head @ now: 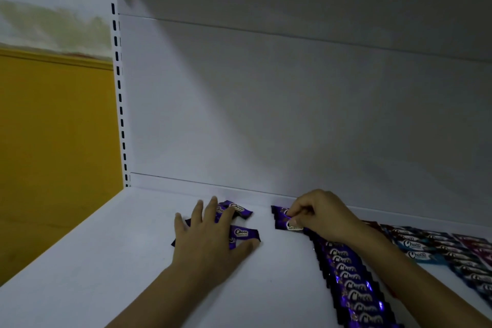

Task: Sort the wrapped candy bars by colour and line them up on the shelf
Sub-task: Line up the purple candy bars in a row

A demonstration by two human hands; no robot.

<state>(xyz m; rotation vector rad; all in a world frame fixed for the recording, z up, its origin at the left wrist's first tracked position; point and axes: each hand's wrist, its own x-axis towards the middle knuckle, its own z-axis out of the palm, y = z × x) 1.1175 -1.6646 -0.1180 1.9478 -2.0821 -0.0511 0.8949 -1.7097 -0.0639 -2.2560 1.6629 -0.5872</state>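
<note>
Presses spread, straight-fingered left hand (210,242) on loose purple bars (244,233) just left of purple row (351,286); pinches end bar (281,224) at that row's far end with curled right hand (323,214).

A shop is suggested. A white shelf (106,261) is seen across the lower frame, backed by a plain panel (266,114) and edged by a slotted upright (119,82) at the left. Rows of identical wrapped bars (351,287) are laid out at the lower right, grouped by colour.
</note>
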